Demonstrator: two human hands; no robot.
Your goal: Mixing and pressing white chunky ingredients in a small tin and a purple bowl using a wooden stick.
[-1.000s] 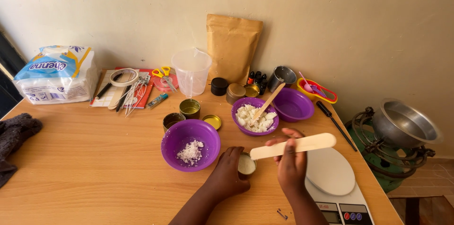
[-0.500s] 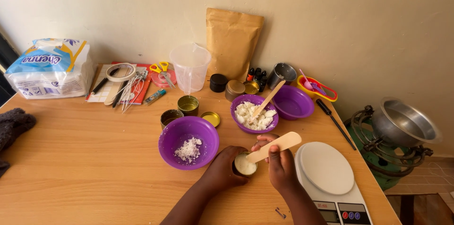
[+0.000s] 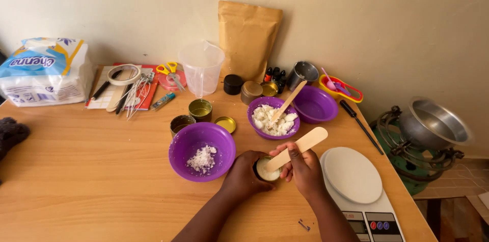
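Hands meet over a small tin (image 3: 267, 169) on the wooden table (image 3: 91, 171), just beside a purple bowl (image 3: 202, 150) of white flakes. Left hand (image 3: 245, 175) wraps closed around the tin. Right hand (image 3: 304, 168) grips a flat wooden stick (image 3: 297, 148), its lower end dipped into the tin's pale filling, near a white kitchen scale (image 3: 356, 186).

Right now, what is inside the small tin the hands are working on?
The small tin, gripped by the left hand, shows a pale, creamy fill. The wooden stick in the right hand dips into it. The stick's tip and the tin's bottom are hidden.
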